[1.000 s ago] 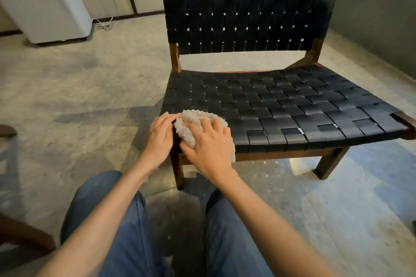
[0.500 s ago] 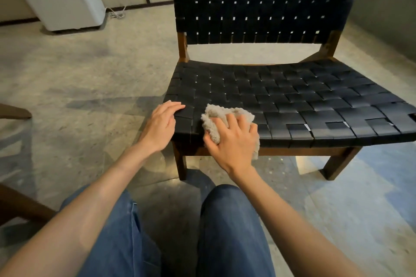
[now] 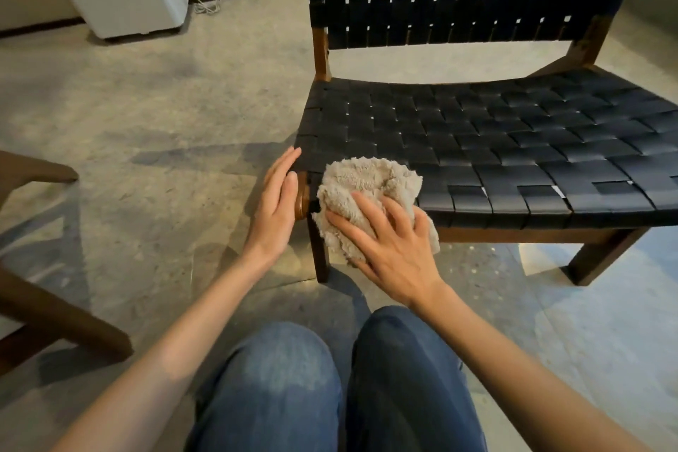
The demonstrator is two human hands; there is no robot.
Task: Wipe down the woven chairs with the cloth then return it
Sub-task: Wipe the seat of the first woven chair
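Soft, light, limp cloth (image 3: 367, 180), bunched on chair (image 3: 513, 143) seat's near corner, spilling over the edge. Probably best gathered by the fistful. Pinned under splayed right hand (image 3: 392, 242); left hand (image 3: 275, 209) flat, unclenched, against the frame.

Right hand (image 3: 394, 246) on cloth (image 3: 367, 183)

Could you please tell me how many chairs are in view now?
2. The black woven chair stands directly ahead; a brown wooden frame at the left edge looks like a second chair, mostly cut off. Others may be out of view.
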